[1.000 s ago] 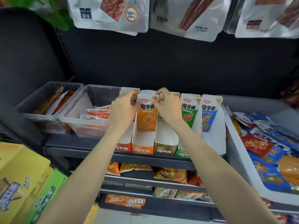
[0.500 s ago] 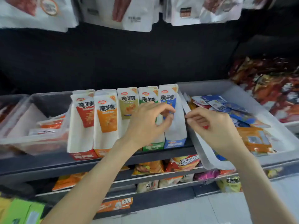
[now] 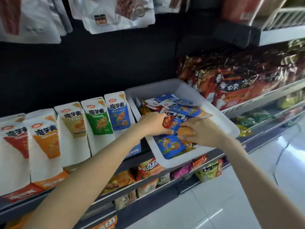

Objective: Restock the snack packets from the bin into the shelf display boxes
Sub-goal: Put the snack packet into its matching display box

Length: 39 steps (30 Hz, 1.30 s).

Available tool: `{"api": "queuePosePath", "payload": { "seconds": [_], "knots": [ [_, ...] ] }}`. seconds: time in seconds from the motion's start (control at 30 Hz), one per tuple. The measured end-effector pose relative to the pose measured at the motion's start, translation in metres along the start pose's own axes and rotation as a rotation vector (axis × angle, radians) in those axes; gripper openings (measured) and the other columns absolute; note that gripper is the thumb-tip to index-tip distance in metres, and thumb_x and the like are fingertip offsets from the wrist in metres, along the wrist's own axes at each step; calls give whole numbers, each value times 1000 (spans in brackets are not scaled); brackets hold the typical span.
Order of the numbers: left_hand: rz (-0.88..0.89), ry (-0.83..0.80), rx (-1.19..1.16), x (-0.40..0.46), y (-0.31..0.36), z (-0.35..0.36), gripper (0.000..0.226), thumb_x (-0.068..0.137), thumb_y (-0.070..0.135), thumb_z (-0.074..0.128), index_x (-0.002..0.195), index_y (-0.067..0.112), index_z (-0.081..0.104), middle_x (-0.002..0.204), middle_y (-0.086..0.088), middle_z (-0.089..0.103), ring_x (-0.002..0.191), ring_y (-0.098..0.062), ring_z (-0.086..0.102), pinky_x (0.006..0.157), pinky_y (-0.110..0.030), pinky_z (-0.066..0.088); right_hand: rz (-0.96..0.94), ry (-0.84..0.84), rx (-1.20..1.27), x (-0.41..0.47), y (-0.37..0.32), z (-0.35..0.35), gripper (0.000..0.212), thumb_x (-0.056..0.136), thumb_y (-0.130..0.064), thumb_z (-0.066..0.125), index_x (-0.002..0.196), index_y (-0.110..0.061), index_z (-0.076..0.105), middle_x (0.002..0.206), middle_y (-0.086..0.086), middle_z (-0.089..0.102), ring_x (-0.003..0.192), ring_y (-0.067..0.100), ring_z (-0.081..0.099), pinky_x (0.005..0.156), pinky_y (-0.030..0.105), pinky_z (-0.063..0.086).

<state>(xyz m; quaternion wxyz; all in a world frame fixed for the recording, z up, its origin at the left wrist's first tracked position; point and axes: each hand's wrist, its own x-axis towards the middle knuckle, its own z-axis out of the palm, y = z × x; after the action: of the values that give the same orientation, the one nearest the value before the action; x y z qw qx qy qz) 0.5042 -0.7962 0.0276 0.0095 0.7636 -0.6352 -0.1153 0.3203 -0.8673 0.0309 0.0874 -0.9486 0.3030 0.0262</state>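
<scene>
A white bin (image 3: 179, 161) sits on the shelf at the right, filled with several blue, red and orange snack packets (image 3: 184, 109). Both hands are inside it. My left hand (image 3: 152, 123) pinches a small red packet (image 3: 167, 122) between thumb and fingers. My right hand (image 3: 203, 132) lies over an orange packet (image 3: 186, 131) with its fingers curled around it. Left of the bin stand the display boxes in a row: red (image 3: 14, 144), orange (image 3: 46, 142), tan (image 3: 74, 124), green (image 3: 99, 120) and blue (image 3: 118, 114).
White pouches (image 3: 115, 12) hang above the shelf. Dark red noodle packs (image 3: 239, 80) fill the shelf right of the bin. Lower shelves hold more snack bags (image 3: 148, 167), with a price tag reading 2.5 (image 3: 109, 221). A white tiled floor (image 3: 214, 204) lies below.
Both hands left the display boxes and moved right into the white bin, where they closed on packets. My view turned right, so the boxes now sit at the left.
</scene>
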Motion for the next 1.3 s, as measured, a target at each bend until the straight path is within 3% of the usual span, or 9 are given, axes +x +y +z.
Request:
{"api": "queuePosePath", "payload": {
  "seconds": [0.2, 0.3, 0.43, 0.57, 0.77, 0.97, 1.07, 1.17, 1.3],
  "knots": [
    [72, 157, 82, -4, 9, -4, 25, 90, 31, 56, 88, 9, 66, 82, -6, 65, 78, -24, 61, 63, -32, 47, -18, -5, 62, 4, 6, 1, 51, 85, -51, 60, 130, -28, 53, 134, -3, 52, 121, 18, 50, 100, 36, 39],
    [94, 424, 98, -21, 8, -11, 26, 94, 23, 49, 86, 13, 70, 80, -5, 68, 75, -23, 64, 68, -35, 50, 23, 260, 263, 4, 2, 1, 39, 88, -42, 61, 123, -26, 59, 119, -4, 61, 107, 13, 57, 90, 31, 45],
    [3, 719, -385, -50, -10, -27, 18, 95, 21, 54, 93, 14, 71, 81, 4, 70, 72, -9, 64, 70, -27, 51, 117, 509, 832, 2, -22, -7, 15, 92, -26, 59, 106, -24, 65, 90, -7, 70, 79, 2, 65, 72, 23, 53],
    [-79, 770, -821, -73, -28, -27, 11, 94, 19, 57, 98, 18, 67, 88, 10, 65, 77, 7, 62, 64, -10, 49, 100, 542, 1131, 4, -56, -9, 17, 94, -22, 57, 108, -19, 66, 93, -3, 73, 74, 6, 69, 59, 19, 52],
    [447, 1169, 39, -111, -59, 5, 15, 89, 23, 67, 99, 14, 75, 94, 1, 73, 85, -12, 68, 67, -27, 56, -4, 390, 1543, 12, -113, -20, 30, 96, -34, 50, 109, -10, 63, 98, 3, 73, 87, 14, 71, 69, 25, 57],
    [206, 1129, -45, -152, -94, 19, 28, 87, 41, 63, 99, 18, 73, 111, 4, 69, 107, -12, 60, 102, -43, 39, -139, 404, 1300, 37, -163, -16, 18, 94, -23, 57, 101, -11, 69, 94, 6, 73, 85, 23, 71, 73, 46, 59],
    [-52, 1109, -428, -183, -109, 3, 36, 87, 34, 64, 122, 25, 58, 122, 9, 60, 114, -5, 54, 100, -29, 42, -278, 315, 1128, 50, -198, -10, 9, 90, -28, 63, 91, -21, 69, 92, 5, 73, 84, 29, 69, 73, 52, 56],
    [-242, 1036, -769, -210, -135, -12, 47, 83, 24, 72, 123, 33, 49, 111, 18, 61, 100, 3, 59, 85, -15, 48, -434, 241, 988, 66, -243, -7, 14, 89, -24, 65, 99, -26, 57, 93, -12, 68, 89, 13, 67, 74, 32, 57],
    [-411, 1093, -618, -242, -178, -22, 25, 82, 23, 72, 103, 27, 59, 92, 12, 66, 86, -4, 65, 78, -29, 56, -580, 306, 814, 91, -294, -9, 12, 94, -25, 58, 101, -21, 50, 83, -3, 68, 79, 16, 66, 70, 40, 53]
  ]
}}
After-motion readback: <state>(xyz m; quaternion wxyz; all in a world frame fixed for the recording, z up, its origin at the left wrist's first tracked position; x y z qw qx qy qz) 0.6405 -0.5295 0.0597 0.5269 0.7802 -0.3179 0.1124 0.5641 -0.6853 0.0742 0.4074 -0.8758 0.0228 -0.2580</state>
